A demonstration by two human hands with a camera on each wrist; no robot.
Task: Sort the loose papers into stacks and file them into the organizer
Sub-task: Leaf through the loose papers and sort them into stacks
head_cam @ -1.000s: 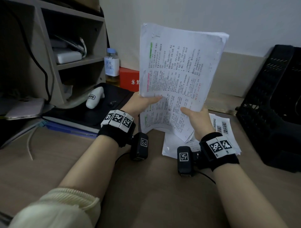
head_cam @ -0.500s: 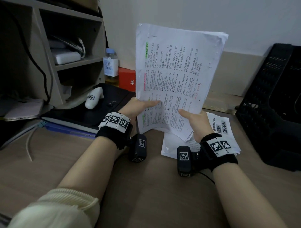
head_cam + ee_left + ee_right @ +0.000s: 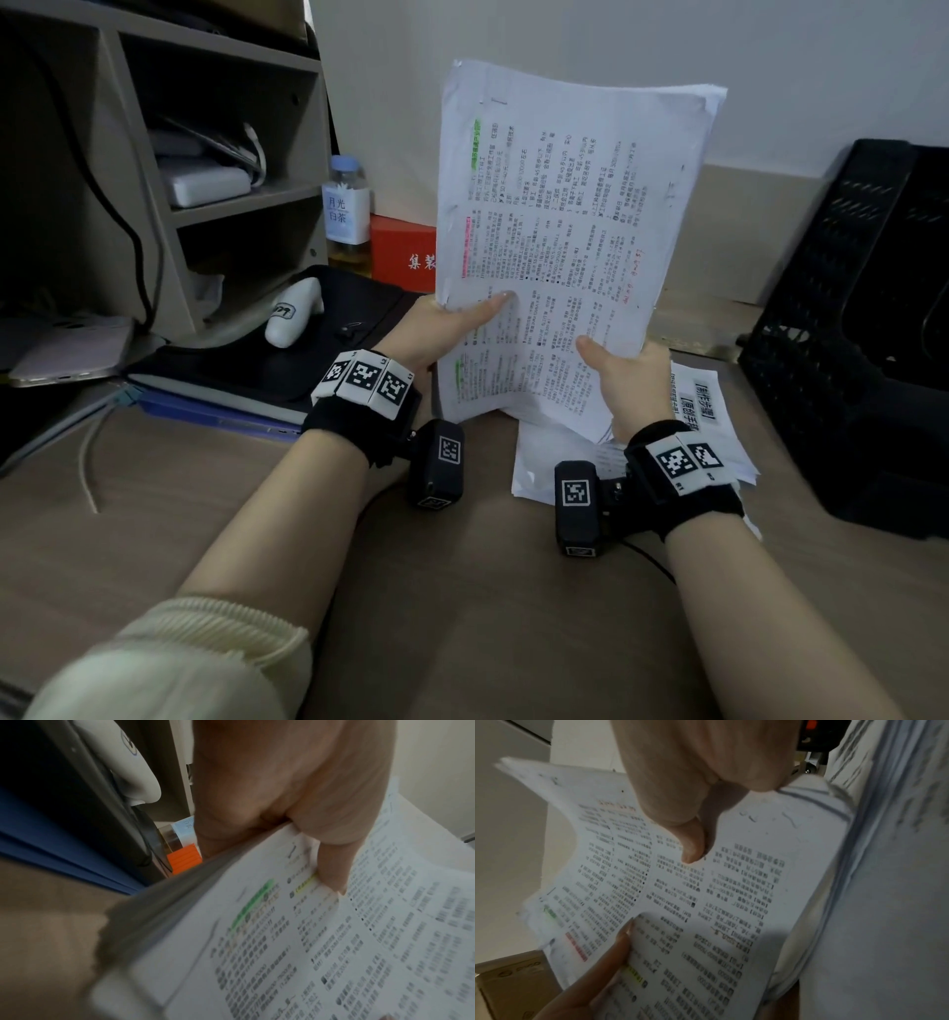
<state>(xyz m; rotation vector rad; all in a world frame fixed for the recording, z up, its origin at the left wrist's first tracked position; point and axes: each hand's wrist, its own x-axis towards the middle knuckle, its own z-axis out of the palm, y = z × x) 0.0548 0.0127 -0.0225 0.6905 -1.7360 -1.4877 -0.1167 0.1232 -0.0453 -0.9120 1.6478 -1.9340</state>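
Note:
A thick stack of printed papers [image 3: 570,236] with green and pink highlighted lines stands upright in front of me, its lower edge just above the wooden desk. My left hand [image 3: 452,326] grips its left edge, thumb [image 3: 331,866] flat on the front page. My right hand [image 3: 621,375] grips the lower right part, thumb [image 3: 687,843] on the page; the fingers are hidden behind the sheets. Another pile of papers [image 3: 708,426] lies flat on the desk under my right wrist. The black mesh organizer [image 3: 852,329] stands at the right.
A grey shelf unit [image 3: 169,169] stands at the back left. In front of it lie a black pouch [image 3: 308,329] with a white device [image 3: 295,318] on top, and blue folders [image 3: 205,411]. A tea bottle [image 3: 349,210] and a red box [image 3: 405,252] stand by the wall.
The held stack has shifted slightly to the left and turned a little more upright. Both hands keep the same hold on it.

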